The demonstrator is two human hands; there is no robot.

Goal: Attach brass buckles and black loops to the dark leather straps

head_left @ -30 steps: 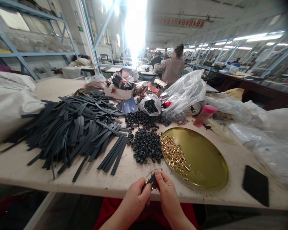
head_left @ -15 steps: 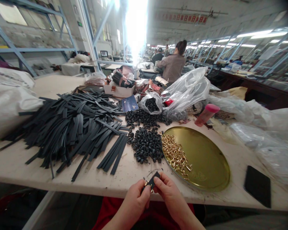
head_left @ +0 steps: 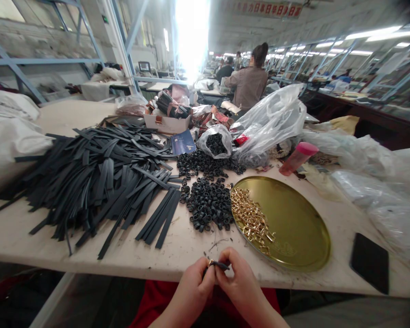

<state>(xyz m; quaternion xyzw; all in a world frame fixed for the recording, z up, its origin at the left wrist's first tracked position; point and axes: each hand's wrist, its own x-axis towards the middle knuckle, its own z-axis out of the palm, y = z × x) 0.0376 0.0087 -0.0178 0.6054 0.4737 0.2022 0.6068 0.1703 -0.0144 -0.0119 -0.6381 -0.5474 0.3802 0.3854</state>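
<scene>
My left hand point(head_left: 192, 290) and my right hand point(head_left: 238, 282) meet at the near table edge, both pinched on a short black strap point(head_left: 219, 265) with a small gold buckle at its left end. Just beyond them lies a heap of black loops point(head_left: 208, 204). To the right, a round gold tray point(head_left: 295, 228) holds a pile of gold buckles point(head_left: 253, 219) on its left side. A big spread of long black straps point(head_left: 99, 177) covers the table's left half.
A black phone point(head_left: 369, 262) lies at the right near the edge. A pink bottle point(head_left: 298, 157), clear plastic bags point(head_left: 271, 123) and a white box point(head_left: 166, 122) crowd the back. White sacks point(head_left: 7, 132) sit at the left. A person point(head_left: 248, 84) works at a farther table.
The strap between my fingers has tipped from pointing up and away to lying nearly flat, and both hands have dropped slightly toward me. The view has tilted down a little.
</scene>
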